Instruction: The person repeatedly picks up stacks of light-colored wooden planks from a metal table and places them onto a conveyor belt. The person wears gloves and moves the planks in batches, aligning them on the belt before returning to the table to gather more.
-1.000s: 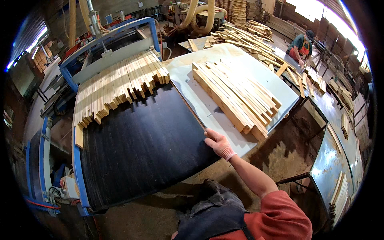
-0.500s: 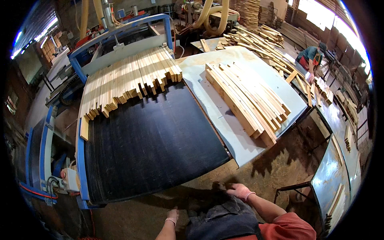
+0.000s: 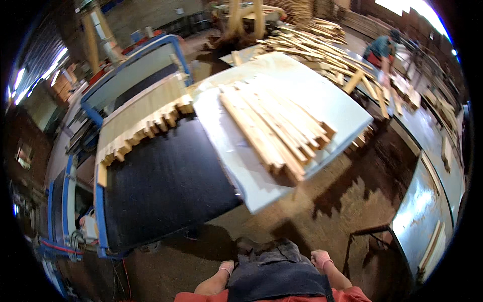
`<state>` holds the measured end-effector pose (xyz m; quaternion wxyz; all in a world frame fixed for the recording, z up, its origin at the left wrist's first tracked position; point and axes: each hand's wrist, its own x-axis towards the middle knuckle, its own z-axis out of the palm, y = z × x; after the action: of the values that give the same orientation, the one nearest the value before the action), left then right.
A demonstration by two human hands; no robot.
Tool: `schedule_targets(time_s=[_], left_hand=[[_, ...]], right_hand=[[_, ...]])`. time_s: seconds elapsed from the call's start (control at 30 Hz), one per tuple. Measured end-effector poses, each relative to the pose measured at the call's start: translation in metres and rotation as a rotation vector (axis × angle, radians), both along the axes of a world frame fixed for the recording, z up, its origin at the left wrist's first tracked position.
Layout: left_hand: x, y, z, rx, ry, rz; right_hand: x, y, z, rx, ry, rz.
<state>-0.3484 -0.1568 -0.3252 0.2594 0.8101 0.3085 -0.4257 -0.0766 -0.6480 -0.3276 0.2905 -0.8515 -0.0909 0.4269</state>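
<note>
My left hand (image 3: 226, 267) and my right hand (image 3: 320, 258) hang low by my dark apron, both in pinkish gloves and holding nothing, away from any wood. Ahead, a stack of light wooden slats (image 3: 279, 126) lies on a pale grey table (image 3: 241, 166). To its left a row of shorter slats (image 3: 143, 123) rests at the far end of a black conveyor belt (image 3: 166, 186) framed in blue. Whether the fingers are spread or curled is too small to tell.
A blue machine (image 3: 133, 65) stands behind the belt. Piles of wooden planks (image 3: 322, 48) lie at the back, where another person (image 3: 382, 50) bends over them. A metal bench (image 3: 427, 201) stands at the right. Sawdust covers the floor (image 3: 322, 211).
My right hand has come off the pale table's edge and dropped to my side. My left hand has come into view. I have stepped back from the table.
</note>
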Motion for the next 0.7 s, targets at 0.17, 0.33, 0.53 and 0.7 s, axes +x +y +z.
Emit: schedule_targets(time_s=[0.17,0.33,0.53,0.7], left_hand=[[0.047,-0.051,-0.029,-0.003,-0.350,-0.255],[0.138,-0.095,0.075,0.103,-0.238,0.282],[0.222,-0.113,0.202,-0.218,-0.533,0.857],[0.282,-0.089,0.280,-0.974,-0.647,0.752]], right_hand=[[-0.003,-0.080,-0.055,0.171,-0.218,-0.088],[0.026,-0.107,-0.018,0.093,0.190,-0.431],[0.056,-0.082,0.038,0.318,0.581,-0.988],[0.058,-0.055,0.028,0.363,0.635,-1.039]])
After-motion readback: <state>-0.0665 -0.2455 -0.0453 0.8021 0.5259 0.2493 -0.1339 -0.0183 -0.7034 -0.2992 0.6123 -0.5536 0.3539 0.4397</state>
